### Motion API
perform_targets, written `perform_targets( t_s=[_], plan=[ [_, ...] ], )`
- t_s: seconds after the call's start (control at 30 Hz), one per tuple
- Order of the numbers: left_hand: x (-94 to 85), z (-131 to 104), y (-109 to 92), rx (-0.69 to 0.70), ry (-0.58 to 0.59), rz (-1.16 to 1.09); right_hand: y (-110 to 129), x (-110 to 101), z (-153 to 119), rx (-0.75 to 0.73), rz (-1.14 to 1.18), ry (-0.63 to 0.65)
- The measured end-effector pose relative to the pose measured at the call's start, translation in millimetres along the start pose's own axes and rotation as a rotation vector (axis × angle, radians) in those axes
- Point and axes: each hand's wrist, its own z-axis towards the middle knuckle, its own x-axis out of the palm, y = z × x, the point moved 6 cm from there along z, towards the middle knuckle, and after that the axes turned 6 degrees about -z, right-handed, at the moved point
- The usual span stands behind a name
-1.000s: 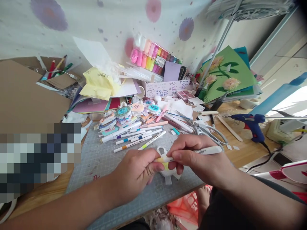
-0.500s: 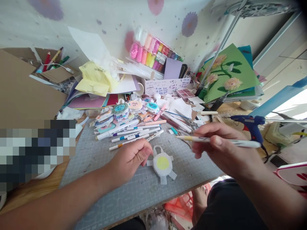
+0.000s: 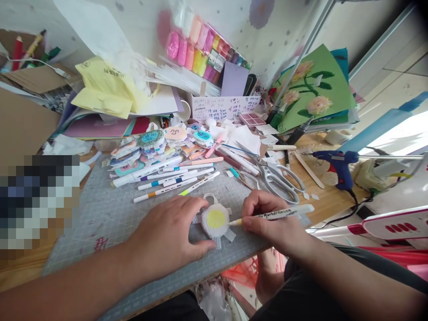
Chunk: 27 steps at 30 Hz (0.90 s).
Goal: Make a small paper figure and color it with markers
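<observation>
A small, round, white, bumpy piece with a yellow spot in the middle (image 3: 216,219) lies on a big grey cutting mat with thin lines (image 3: 83,209), close to the near edge of the table. It has a white loop at its far side and little pale strips sticking out around it.

The person's left hand (image 3: 167,227) is at the left of the round piece. Its thumb and pointing finger are apart, with the thumb near the close side and the finger near the far side. It is hard to tell if they touch it.

The right hand (image 3: 272,223) has its fingers pinched tight on a thin white marker with black writing (image 3: 279,214). The marker's pale yellow tip points left and is right at the round piece's right edge; you cannot tell if it touches.

Farther back, a bunch of white pens with coloured bands (image 3: 180,180) lies on the mat. Silver scissors with big grey handles (image 3: 277,180) lie to the right of the pens. Farther right is a blue glue gun with a red trigger (image 3: 341,166).
</observation>
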Motion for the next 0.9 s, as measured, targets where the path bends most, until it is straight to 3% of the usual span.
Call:
perform_targets(
  t_s=[0.3,0.9],
  plan=[
    [5.1,2.1,0.7,0.078,-0.044,0.02,3.0,8.5,0.8,-0.032,-0.141,-0.008],
    [5.1,5.0,1.5,0.108,-0.065,0.015,1.0,7.5,-0.3,-0.002,-0.098,0.038]
  ],
)
